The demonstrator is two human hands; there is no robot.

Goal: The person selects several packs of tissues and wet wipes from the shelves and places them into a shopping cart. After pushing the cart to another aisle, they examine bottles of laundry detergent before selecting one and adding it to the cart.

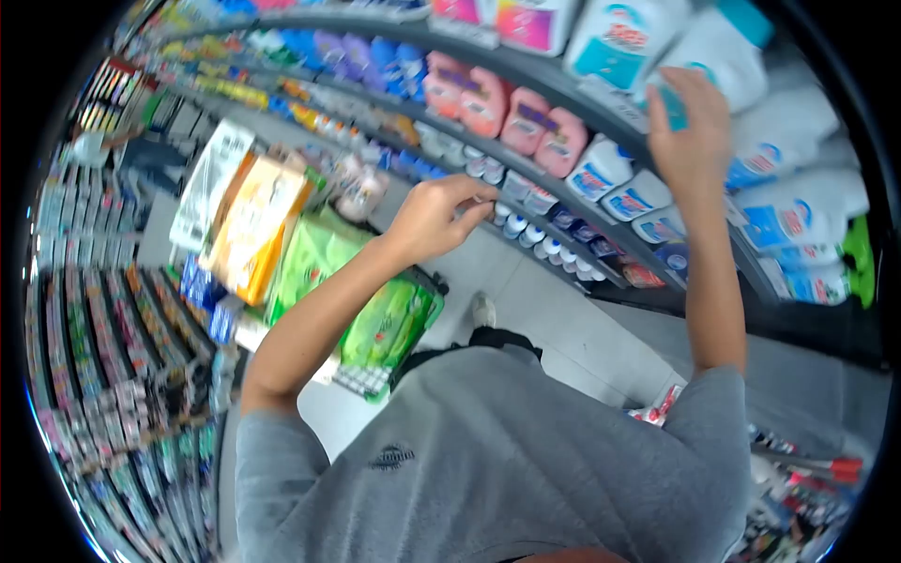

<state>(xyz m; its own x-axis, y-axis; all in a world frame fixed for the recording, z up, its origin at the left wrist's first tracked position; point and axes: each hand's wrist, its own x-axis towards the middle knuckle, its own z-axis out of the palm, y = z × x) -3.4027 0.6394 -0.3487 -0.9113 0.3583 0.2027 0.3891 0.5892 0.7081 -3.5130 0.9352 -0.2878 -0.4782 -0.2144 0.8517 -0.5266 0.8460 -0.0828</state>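
Note:
My right hand (693, 131) reaches up to the upper shelf, its thumb and fingers apart over the lower front of a white bottle (718, 61) with a teal cap and label. The hand is a little blurred, and whether it presses on the bottle is hard to see. Beside it stands another white bottle (624, 38) with a teal label. My left hand (436, 220) hovers in front of the lower shelves, fingers loosely bent, with a gap between thumb and index finger and nothing visible in it. White-capped bottles (535, 235) stand beyond its fingertips.
At the left stands a shopping cart (361, 380) loaded with green packs (328, 258), an orange-and-white pack (258, 225) and other goods. Pink bottles (526, 117) and white-and-blue bottles (779, 220) fill the curved-looking shelves. Another shelf rack (113, 328) runs along the left.

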